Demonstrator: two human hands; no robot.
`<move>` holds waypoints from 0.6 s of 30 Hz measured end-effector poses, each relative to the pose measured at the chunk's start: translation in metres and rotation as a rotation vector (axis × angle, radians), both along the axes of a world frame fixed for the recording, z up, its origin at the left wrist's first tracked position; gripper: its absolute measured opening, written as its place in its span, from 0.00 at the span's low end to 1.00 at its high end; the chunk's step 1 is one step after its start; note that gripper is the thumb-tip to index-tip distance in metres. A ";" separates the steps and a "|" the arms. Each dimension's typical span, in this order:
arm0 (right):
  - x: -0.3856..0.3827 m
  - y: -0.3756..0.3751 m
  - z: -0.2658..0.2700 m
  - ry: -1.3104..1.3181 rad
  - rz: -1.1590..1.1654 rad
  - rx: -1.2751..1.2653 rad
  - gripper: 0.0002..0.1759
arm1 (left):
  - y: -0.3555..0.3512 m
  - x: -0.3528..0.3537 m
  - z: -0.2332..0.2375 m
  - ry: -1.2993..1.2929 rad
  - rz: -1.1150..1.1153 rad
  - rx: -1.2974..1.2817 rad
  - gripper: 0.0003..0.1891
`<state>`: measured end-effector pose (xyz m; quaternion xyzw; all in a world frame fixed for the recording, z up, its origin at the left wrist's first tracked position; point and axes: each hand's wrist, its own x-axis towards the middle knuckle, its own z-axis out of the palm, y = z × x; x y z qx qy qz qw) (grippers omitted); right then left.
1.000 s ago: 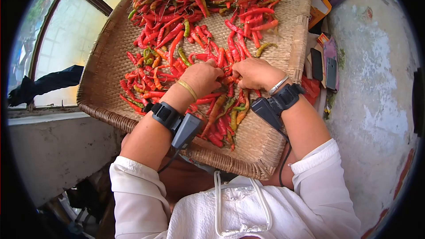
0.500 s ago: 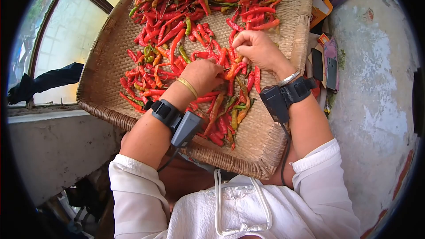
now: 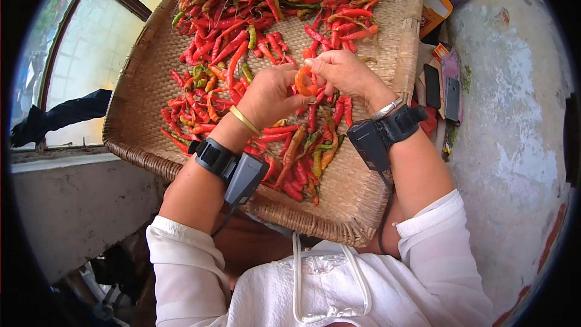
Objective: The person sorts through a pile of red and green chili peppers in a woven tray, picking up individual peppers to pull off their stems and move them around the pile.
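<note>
Between my two hands is a curled orange-red chili pepper (image 3: pixel 307 82), held above the woven basket (image 3: pixel 369 188). My left hand (image 3: pixel 273 92) has its fingers closed at the pepper's left side. From the right, my right hand (image 3: pixel 348 74) pinches its upper end between thumb and finger. Below and around my hands lie many chili peppers (image 3: pixel 227 27), mostly red, some green or orange, heaped thickest at the far side. A smaller group of peppers (image 3: pixel 302 157) lies near the basket's front, partly hidden by my left hand and wrist.
The basket's thick rim (image 3: pixel 315 221) rests close to my lap. A window (image 3: pixel 85 66) with a dark cloth (image 3: pixel 63 115) stands at the left. Phones (image 3: pixel 451 100) and an orange box (image 3: pixel 437 9) are at the right, beside the wall (image 3: pixel 514 115).
My hands have come together and lifted, and the curled orange-red pepper now shows between them. My right hand has moved slightly down; the basket has shifted a little left in view.
</note>
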<state>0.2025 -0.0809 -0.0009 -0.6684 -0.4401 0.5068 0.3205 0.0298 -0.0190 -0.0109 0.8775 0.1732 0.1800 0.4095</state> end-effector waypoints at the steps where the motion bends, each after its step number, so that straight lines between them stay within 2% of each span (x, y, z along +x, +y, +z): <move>1: 0.000 0.000 -0.002 0.001 -0.003 0.001 0.17 | -0.001 0.001 -0.002 0.001 -0.003 0.001 0.10; 4: 0.002 0.001 -0.002 0.006 0.014 0.052 0.15 | -0.007 0.000 -0.004 -0.059 -0.055 0.163 0.08; 6: 0.005 0.001 0.000 0.081 -0.058 0.028 0.13 | -0.010 0.000 -0.002 -0.142 -0.023 0.123 0.08; 8: 0.015 0.001 0.003 0.039 -0.092 0.039 0.12 | -0.010 0.000 -0.001 -0.228 0.009 0.087 0.08; 9: 0.022 0.002 0.006 -0.002 -0.124 0.048 0.10 | -0.008 -0.002 0.000 -0.097 0.097 -0.190 0.07; 10: 0.029 0.001 0.010 0.074 -0.198 0.073 0.11 | -0.007 -0.003 0.001 0.038 0.184 -0.467 0.08; 11: 0.034 0.001 0.013 0.072 -0.197 0.075 0.11 | -0.006 -0.003 0.000 0.036 0.185 -0.465 0.08; 13: 0.042 0.001 0.016 0.439 -0.601 0.341 0.14 | -0.002 -0.002 -0.006 0.045 0.206 -0.461 0.09; 14: 0.051 0.001 0.012 0.425 -0.620 0.333 0.20 | -0.003 -0.002 -0.007 0.045 0.207 -0.462 0.09; 15: 0.049 0.001 0.013 0.425 -0.621 0.332 0.20 | -0.003 -0.002 -0.008 0.054 0.225 -0.519 0.10; 18: 0.032 -0.003 0.020 0.112 -0.223 0.133 0.18 | -0.005 0.000 -0.008 0.065 0.246 -0.581 0.11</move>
